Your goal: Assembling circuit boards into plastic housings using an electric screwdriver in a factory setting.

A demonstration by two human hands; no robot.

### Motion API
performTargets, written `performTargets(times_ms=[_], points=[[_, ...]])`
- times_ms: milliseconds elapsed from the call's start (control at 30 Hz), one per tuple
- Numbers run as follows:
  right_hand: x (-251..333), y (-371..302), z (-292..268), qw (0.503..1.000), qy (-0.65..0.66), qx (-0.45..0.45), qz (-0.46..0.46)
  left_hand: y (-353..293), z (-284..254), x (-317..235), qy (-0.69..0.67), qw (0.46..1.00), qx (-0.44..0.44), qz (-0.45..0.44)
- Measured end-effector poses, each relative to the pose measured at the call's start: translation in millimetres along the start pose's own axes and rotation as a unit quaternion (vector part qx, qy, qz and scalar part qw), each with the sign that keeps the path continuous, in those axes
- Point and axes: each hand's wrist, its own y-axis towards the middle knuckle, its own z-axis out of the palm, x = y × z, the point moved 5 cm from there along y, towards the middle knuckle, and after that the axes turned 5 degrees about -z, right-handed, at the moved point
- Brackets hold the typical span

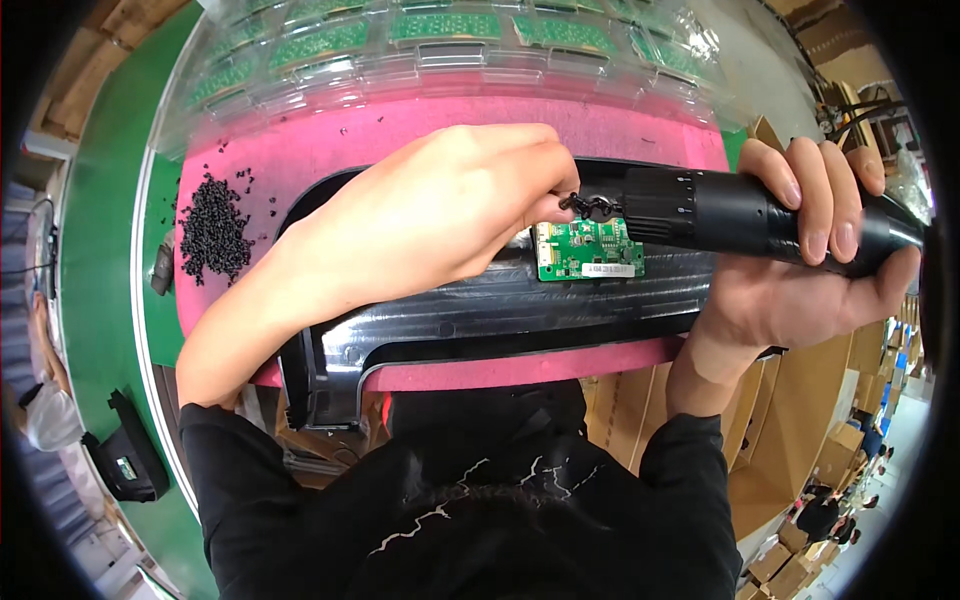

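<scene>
Left hand (475,195): thumb and finger pinching small screws (592,207), which stuck out rightward from its fingertips. Right hand (800,270): wrapped around the driver (715,212), which pointed left from it. The board (587,262) lay just right of the left fingertips, slightly nearer the body; a screw pile (213,232) lay left of that hand.

Site: electronics assembly workshop, by appearance | Bench evidence: clear trays (450,84) of green circuit boards (320,42), heap of small black screws (213,230), black power screwdriver (740,212) | Surroundings: stacked cardboard boxes (838,455), several other people (820,518)
</scene>
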Motion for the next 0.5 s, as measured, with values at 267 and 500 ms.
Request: performTargets(times_ms=[267,500], points=[[-2,0,-3,1.000,-0.012,0.006,0.005,2,1,-2,0.061,0.998,-0.019,0.009],[-14,-2,1,0.998,-0.051,-0.027,0.019,-2,-4,-5,0.117,0.988,-0.064,0.075]])
